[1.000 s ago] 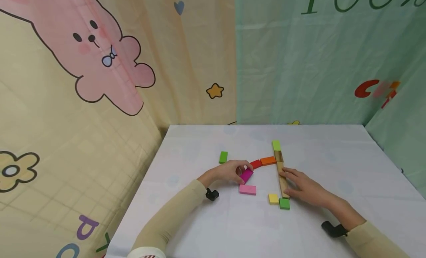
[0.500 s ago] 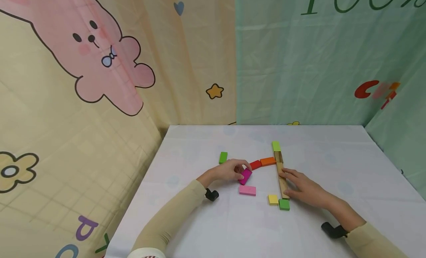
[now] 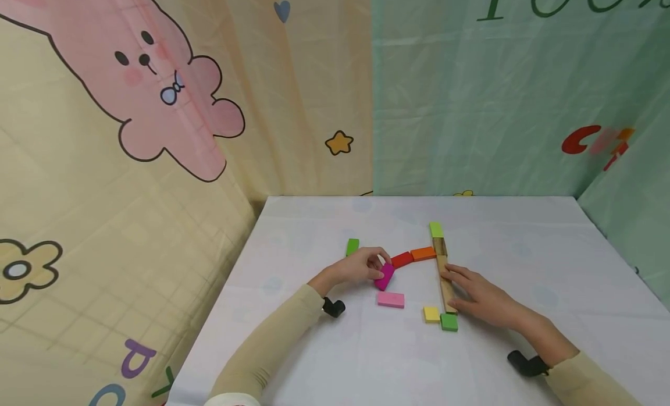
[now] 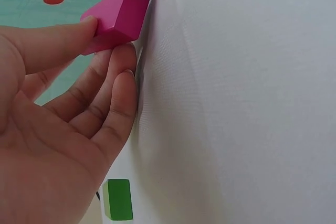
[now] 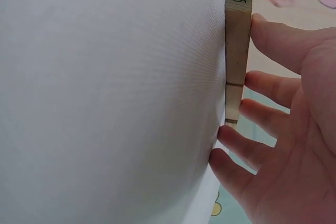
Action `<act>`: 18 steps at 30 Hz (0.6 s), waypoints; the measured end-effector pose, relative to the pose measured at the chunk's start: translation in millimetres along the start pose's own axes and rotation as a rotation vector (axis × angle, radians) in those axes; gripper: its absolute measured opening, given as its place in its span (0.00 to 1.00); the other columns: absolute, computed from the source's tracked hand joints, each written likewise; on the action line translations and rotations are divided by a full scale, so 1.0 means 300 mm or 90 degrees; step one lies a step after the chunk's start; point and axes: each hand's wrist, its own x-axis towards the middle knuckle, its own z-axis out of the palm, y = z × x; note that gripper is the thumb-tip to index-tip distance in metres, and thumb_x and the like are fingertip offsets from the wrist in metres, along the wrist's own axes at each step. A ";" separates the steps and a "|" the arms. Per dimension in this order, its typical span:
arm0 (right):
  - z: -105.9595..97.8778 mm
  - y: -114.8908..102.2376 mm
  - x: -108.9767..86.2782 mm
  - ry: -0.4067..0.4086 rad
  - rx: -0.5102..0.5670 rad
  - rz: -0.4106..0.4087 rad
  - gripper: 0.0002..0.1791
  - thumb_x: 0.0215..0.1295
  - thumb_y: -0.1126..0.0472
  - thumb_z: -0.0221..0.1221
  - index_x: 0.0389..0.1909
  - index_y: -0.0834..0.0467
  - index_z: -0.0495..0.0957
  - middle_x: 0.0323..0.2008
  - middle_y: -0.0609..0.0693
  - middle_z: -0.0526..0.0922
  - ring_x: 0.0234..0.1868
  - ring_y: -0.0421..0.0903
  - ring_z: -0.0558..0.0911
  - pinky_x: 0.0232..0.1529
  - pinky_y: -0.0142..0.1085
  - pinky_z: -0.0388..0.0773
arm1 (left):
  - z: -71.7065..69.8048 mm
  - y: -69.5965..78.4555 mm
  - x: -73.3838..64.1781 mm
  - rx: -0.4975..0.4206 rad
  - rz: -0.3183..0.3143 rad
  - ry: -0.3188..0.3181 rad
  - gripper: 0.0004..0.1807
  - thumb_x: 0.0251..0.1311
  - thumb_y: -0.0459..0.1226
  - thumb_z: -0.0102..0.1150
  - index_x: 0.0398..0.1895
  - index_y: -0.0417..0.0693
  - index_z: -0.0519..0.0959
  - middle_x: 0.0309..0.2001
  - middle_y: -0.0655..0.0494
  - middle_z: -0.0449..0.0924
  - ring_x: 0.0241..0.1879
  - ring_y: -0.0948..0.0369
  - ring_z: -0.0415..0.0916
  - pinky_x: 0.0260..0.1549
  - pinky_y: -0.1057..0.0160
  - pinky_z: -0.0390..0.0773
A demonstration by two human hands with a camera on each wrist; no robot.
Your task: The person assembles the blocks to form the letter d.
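Observation:
My left hand [image 3: 357, 267] pinches a magenta wooden block [image 3: 385, 277] between thumb and fingers, tilted, just below the left end of a red block [image 3: 402, 260]. That red block lies end to end with an orange block [image 3: 423, 254], which meets a column of plain wooden blocks [image 3: 445, 284]. My right hand [image 3: 481, 295] rests its fingertips along the right side of this column, fingers fairly straight. A lime green block [image 3: 436, 230] tops the column and a green block [image 3: 449, 322] sits at its near end. In the left wrist view, the thumb presses the magenta block [image 4: 118, 17].
A pink block [image 3: 391, 300] lies just in front of the left hand. Beside the near green block is a yellow block [image 3: 431, 314]. Another green block [image 3: 353, 246] lies behind the left hand. A white cloth covers the table [image 3: 314, 359]; printed curtains stand behind and at the sides.
The magenta block has turned steeper and shifted slightly left and down, with the left hand's fingers still on it. The right hand stays against the wooden column.

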 end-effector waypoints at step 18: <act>-0.006 -0.020 -0.008 0.005 0.010 0.005 0.43 0.69 0.41 0.60 0.77 0.59 0.60 0.76 0.61 0.57 0.73 0.66 0.59 0.62 0.64 0.65 | -0.008 -0.013 0.013 -0.014 -0.054 0.042 0.14 0.65 0.34 0.65 0.51 0.57 0.80 0.37 0.54 0.81 0.36 0.58 0.78 0.35 0.63 0.79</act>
